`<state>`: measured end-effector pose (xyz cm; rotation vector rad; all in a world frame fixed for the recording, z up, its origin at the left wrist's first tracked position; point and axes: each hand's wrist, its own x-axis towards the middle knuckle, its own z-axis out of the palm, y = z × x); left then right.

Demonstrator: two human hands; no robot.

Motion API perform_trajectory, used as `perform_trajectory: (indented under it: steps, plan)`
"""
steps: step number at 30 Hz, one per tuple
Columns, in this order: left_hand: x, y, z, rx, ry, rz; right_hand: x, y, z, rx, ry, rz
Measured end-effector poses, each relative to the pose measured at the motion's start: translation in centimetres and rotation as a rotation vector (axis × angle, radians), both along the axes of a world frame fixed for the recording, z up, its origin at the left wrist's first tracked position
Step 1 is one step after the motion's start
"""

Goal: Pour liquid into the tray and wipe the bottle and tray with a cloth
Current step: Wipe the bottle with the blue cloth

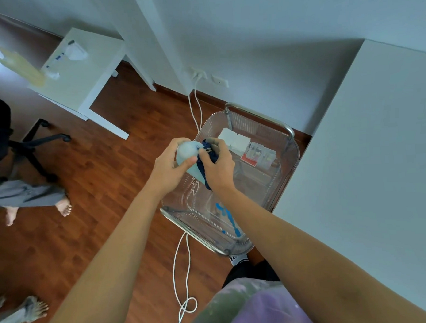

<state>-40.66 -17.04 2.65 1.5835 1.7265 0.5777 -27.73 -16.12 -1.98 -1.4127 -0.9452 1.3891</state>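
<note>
Both hands up over the near-left part of the metal cart (288, 130). Left hand (169, 169) grips a pale blue bottle (186, 151), fingers and thumb curled round it, bottle tilted. Right hand (218, 164) pinches a dark blue cloth (208, 159) against the bottle's side, cloth bunched, a tail hanging below the hand. Clear tray (199, 210) sits in the cart's near end, under the forearms, with blue liquid (227, 215) streaked and pooled inside it. Far end of the cart holds white pads (233, 138) and small clear boxes (259, 153). White cable (185, 272) runs on the wood floor left of the cart.
</note>
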Motion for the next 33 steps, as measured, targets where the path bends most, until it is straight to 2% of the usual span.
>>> perform_trajectory:
  steps: [4, 8, 15, 23, 28, 33]
  plan:
    - [0.5, -0.4, -0.2, 0.045, -0.005, 0.036, -0.2, -0.8, -0.4, -0.017, 0.118, -0.020]
    - [0.5, -0.4, -0.2, 0.035, -0.027, 0.054, -0.2, -0.8, -0.3, -0.054, 0.155, -0.010]
    - [0.7, -0.3, -0.1, 0.002, -0.080, 0.043, 0.7, 1.9, -0.2, -0.129, 0.027, 0.025]
    - [0.4, -0.1, -0.1, -0.013, -0.110, 0.082, 0.6, 4.4, 0.2, -0.099, -0.075, 0.122]
    - [0.8, -0.6, -1.9, -0.003, -0.060, 0.099, 1.0, 4.1, -0.3, -0.111, -0.024, 0.127]
    - [2.7, -0.9, -3.9, 0.079, -0.018, 0.379, 2.0, 4.3, -0.4, -0.140, 0.009, 0.207]
